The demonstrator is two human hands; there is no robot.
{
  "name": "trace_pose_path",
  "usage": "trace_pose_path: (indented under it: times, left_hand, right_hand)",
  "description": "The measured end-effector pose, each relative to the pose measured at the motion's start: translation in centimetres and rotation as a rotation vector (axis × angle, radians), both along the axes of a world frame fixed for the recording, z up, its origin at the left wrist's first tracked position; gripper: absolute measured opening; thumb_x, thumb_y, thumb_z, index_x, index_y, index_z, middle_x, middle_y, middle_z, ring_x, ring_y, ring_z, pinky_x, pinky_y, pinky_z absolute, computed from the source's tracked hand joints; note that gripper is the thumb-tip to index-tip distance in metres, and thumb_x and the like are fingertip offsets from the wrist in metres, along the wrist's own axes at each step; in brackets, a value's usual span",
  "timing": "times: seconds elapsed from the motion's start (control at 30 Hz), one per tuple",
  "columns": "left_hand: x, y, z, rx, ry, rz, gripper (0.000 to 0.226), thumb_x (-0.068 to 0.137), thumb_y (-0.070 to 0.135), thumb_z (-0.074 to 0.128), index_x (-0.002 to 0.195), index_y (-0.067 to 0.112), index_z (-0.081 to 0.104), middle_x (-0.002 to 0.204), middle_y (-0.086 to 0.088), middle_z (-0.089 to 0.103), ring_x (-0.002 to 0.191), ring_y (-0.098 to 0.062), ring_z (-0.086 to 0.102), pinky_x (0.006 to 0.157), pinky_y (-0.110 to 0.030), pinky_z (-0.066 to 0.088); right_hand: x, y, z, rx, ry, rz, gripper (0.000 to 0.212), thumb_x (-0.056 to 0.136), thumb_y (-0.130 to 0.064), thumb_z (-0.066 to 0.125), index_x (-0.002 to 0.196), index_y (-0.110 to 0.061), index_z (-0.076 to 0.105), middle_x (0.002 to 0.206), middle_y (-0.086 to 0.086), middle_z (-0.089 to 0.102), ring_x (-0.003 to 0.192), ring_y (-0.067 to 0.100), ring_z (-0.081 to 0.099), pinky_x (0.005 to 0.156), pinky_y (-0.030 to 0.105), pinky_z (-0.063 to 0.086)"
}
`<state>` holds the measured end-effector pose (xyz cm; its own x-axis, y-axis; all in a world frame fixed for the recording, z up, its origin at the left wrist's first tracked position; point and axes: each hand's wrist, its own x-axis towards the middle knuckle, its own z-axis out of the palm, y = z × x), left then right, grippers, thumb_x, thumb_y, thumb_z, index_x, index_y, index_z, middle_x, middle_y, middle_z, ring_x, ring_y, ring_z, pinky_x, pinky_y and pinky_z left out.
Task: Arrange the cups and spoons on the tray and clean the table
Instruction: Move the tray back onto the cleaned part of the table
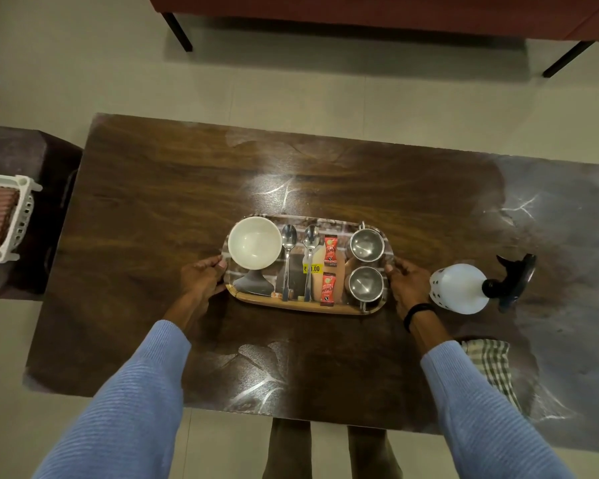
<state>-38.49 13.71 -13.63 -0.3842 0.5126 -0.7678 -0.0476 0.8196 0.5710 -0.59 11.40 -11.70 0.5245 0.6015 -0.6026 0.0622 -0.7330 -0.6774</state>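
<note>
Now gripping tray [305, 305] at table [153, 188] centre, both short ends. Left hand [203, 280] at 9 o'clock, right hand [407, 288] at 3 o'clock, fingers curled around rim, thumbs on top. Loaded: bowl [255, 243], two spoons [296, 250], two steel cups [366, 264], two sachets [330, 267]. Best lifted level and slowly, so cups don't slide. Spray bottle [459, 288] and cloth [490, 364] waiting at 3–4 o'clock for wiping.

Pale tiled floor [83, 81], red sofa [377, 12] on black legs beyond the table
</note>
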Motion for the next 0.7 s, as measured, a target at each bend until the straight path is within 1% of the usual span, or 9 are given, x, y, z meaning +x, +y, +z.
trace_pose_path:
  times: [0.07, 0.2, 0.27, 0.33, 0.43, 0.57, 0.7]
  left_hand:
    - [-0.1, 0.0, -0.1, -0.005, -0.004, -0.009, 0.032, 0.096, 0.018, 0.068, 0.127, 0.010, 0.068, 0.116, -0.010, 0.072, 0.091, -0.018, 0.070, 0.065, -0.029, 0.059]
    - [-0.3, 0.2, 0.0, -0.015, -0.009, -0.008, 0.031, 0.095, 0.017, 0.069, 0.126, 0.011, 0.068, 0.116, -0.009, 0.073, 0.093, -0.018, 0.070, 0.066, -0.029, 0.059]
    - [-0.3, 0.1, 0.1, -0.014, -0.008, -0.001, 0.031, 0.094, 0.016, 0.070, 0.125, 0.011, 0.069, 0.113, -0.009, 0.073, 0.091, -0.018, 0.070, 0.066, -0.030, 0.059]
    - [-0.3, 0.1, 0.2, -0.011, -0.013, 0.006, 0.031, 0.094, 0.016, 0.070, 0.125, 0.011, 0.069, 0.115, -0.010, 0.073, 0.093, -0.020, 0.071, 0.068, -0.031, 0.060]
    - [-0.3, 0.0, 0.5, -0.013, -0.020, 0.006, 0.032, 0.094, 0.015, 0.070, 0.126, 0.010, 0.069, 0.114, -0.009, 0.073, 0.097, -0.021, 0.071, 0.070, -0.032, 0.060]
    - [0.1, 0.1, 1.0, -0.008, -0.005, 0.001, 0.030, 0.095, 0.013, 0.069, 0.125, 0.009, 0.068, 0.113, -0.010, 0.073, 0.094, -0.020, 0.070, 0.069, -0.030, 0.059]
    - [0.8, 0.2, 2.0, -0.006, 0.045, 0.008, 0.027, 0.094, 0.009, 0.070, 0.121, 0.006, 0.070, 0.113, -0.012, 0.072, 0.090, -0.022, 0.069, 0.078, -0.036, 0.059]
  right_hand:
    - [0.0, 0.0, 0.1, -0.006, -0.009, 0.002, 0.032, 0.096, -0.006, 0.064, 0.128, -0.004, 0.066, 0.120, 0.012, 0.071, 0.101, 0.021, 0.067, 0.083, 0.031, 0.054]
    - [0.1, -0.1, -0.1, 0.003, -0.040, 0.033, 0.031, 0.096, -0.007, 0.064, 0.127, -0.003, 0.066, 0.122, 0.014, 0.070, 0.109, 0.026, 0.067, 0.096, 0.039, 0.055]
    - [0.0, -0.1, -0.1, 0.002, -0.038, 0.025, 0.032, 0.096, -0.006, 0.064, 0.128, -0.002, 0.065, 0.123, 0.015, 0.070, 0.110, 0.026, 0.067, 0.097, 0.039, 0.055]
    - [-0.1, -0.1, 0.0, -0.002, -0.035, 0.027, 0.032, 0.096, -0.006, 0.064, 0.128, -0.003, 0.065, 0.123, 0.014, 0.070, 0.110, 0.025, 0.067, 0.097, 0.039, 0.055]
    - [-0.1, -0.2, 0.2, 0.007, -0.034, 0.020, 0.031, 0.096, -0.006, 0.063, 0.127, -0.004, 0.067, 0.120, 0.014, 0.071, 0.104, 0.023, 0.067, 0.091, 0.035, 0.055]
    - [-0.1, -0.3, 0.4, -0.002, -0.044, 0.036, 0.033, 0.096, -0.007, 0.065, 0.128, -0.005, 0.066, 0.123, 0.014, 0.071, 0.111, 0.025, 0.067, 0.098, 0.039, 0.055]
    - [-0.3, -0.5, 1.1, 0.004, -0.094, 0.062, 0.033, 0.095, -0.008, 0.066, 0.127, -0.004, 0.067, 0.123, 0.012, 0.071, 0.110, 0.022, 0.067, 0.091, 0.029, 0.052]
